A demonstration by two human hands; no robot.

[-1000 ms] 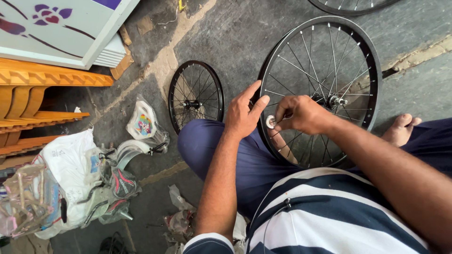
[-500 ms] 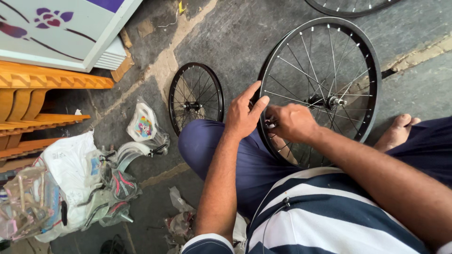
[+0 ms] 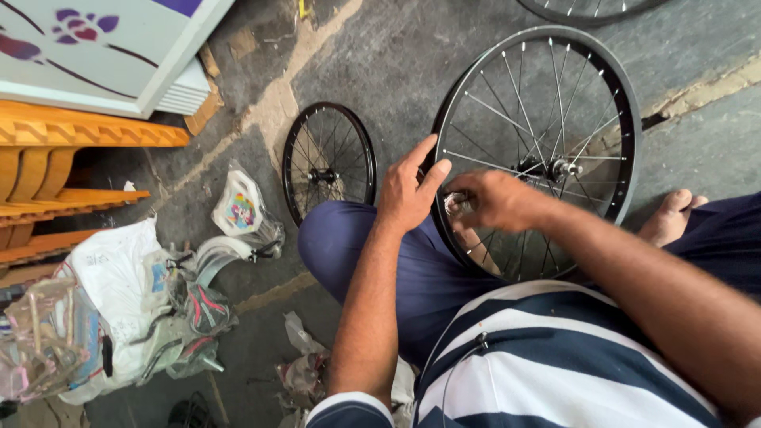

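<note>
Since a second ago the right hand (image 3: 495, 202) slides left along the wheel (image 3: 539, 150) on the lap, grip pinching a small silvery tool (image 3: 457, 204); left hand (image 3: 408, 194), fingers spread, should brace the rim firmly.

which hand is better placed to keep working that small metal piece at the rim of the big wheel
Right: the right hand already pinches the small metal piece at the big wheel rim, while the left hand rests open against the rim.
</note>
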